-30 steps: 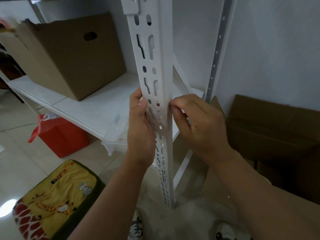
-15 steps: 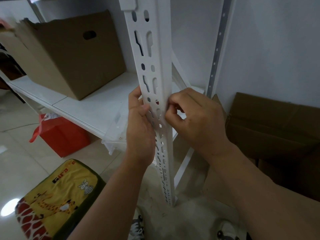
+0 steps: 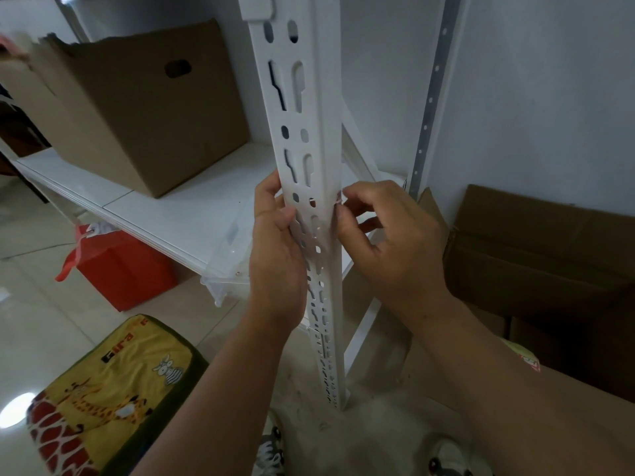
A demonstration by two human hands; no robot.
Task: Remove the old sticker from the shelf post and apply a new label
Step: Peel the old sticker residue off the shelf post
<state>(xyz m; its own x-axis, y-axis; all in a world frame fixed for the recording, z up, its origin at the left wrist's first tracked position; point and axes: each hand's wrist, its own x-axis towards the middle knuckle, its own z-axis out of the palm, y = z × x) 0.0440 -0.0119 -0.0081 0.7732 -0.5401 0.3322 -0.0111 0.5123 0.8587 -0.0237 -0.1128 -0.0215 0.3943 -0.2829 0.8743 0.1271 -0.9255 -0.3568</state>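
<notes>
Fingers of our right hand (image 3: 395, 242) have loosened since a second ago: they were curled flat on the shelf post (image 3: 309, 132), and now thumb and forefinger pinch a small curled sticker (image 3: 338, 197) lifting at the post's right edge, at hand height. Our left hand (image 3: 276, 262) stays wrapped around the post's left side, thumb on the slotted face. We count one post, one sticker, two hands, one upright cardboard box (image 3: 137, 108) on the white shelf (image 3: 171, 214).

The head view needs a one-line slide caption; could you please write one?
Left hand steadies the white shelf post while the right hand pinches a sticker at its edge.
</notes>
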